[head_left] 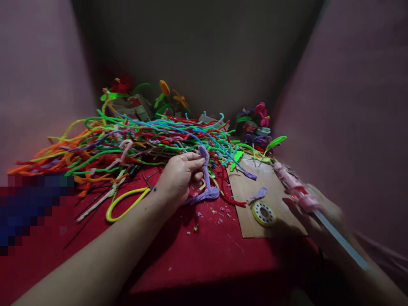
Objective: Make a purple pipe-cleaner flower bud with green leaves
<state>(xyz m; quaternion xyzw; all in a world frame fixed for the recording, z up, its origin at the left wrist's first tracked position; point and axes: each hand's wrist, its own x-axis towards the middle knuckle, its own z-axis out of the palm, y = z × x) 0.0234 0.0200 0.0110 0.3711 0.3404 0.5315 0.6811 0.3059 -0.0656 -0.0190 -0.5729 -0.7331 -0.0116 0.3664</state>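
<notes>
Between the thumb and fingers of my left hand [183,176] is a purple pipe cleaner piece [206,170], bent, with a looped, petal-like top. A second purple pipe cleaner piece [208,194] shows just below the hand; whether the two are joined I cannot tell. My right hand [323,212] is wrapped round a pink hot glue gun [298,187], its nozzle pointing up and left. A clear glue stick [341,240] sticks out of the gun's back end. Under the gun lies a brown board [248,221], with a yellow-rimmed tape roll [263,213] and a small purple piece [259,193] on it.
A big heap of coloured pipe cleaners [153,136] spreads across the back of the red cloth [197,259]. Yellow-handled pliers or scissors [123,208] lie left of my forearm. Pipe cleaner flowers [164,88] stand behind the heap. Fluffy scraps [219,214] dot the cloth.
</notes>
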